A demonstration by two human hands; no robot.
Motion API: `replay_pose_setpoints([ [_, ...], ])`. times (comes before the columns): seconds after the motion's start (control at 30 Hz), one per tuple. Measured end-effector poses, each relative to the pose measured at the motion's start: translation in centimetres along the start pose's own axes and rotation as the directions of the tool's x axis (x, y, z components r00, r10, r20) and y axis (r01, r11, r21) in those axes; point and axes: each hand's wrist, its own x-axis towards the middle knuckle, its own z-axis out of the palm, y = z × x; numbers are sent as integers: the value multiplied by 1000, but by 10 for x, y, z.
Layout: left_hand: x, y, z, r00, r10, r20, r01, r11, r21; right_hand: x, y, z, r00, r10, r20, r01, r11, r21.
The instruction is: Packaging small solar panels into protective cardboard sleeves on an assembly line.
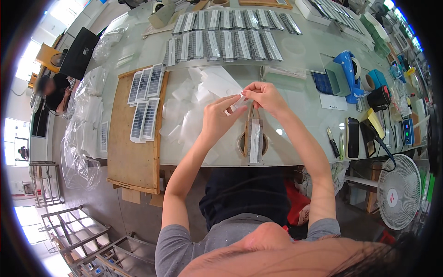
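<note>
Above the middle of the table, my left hand [221,115] and my right hand [266,97] meet at their fingertips. Between them is a small whitish piece of film [238,100]; both hands pinch it. Its exact kind is hard to make out. To the left of and beyond the hands spreads a loose heap of thin white sheets [191,108]. Just below my right hand, a narrow silvery strip piece [254,141] lies lengthwise over a round dark-rimmed opening near the table's front edge.
Two rows of silvery strip pieces [226,45] lie at the back. On the left, a wooden board [131,161] carries dark gridded panels [151,115]. A blue tape dispenser [348,76], a knife [332,142] and a black case [352,138] sit right, above a white fan [399,191].
</note>
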Motion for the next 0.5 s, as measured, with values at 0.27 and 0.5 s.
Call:
replay_pose_setpoints([
  [0.27, 10, -12, -8, 817, -555, 156, 552, 675, -490, 2, -15, 12, 990, -138, -7, 134, 974, -184],
  [0.5, -15, -10, -44, 730, -575, -368, -14, 527, -850, 25, 0, 2, 931, -353, -89, 268, 830, -489],
])
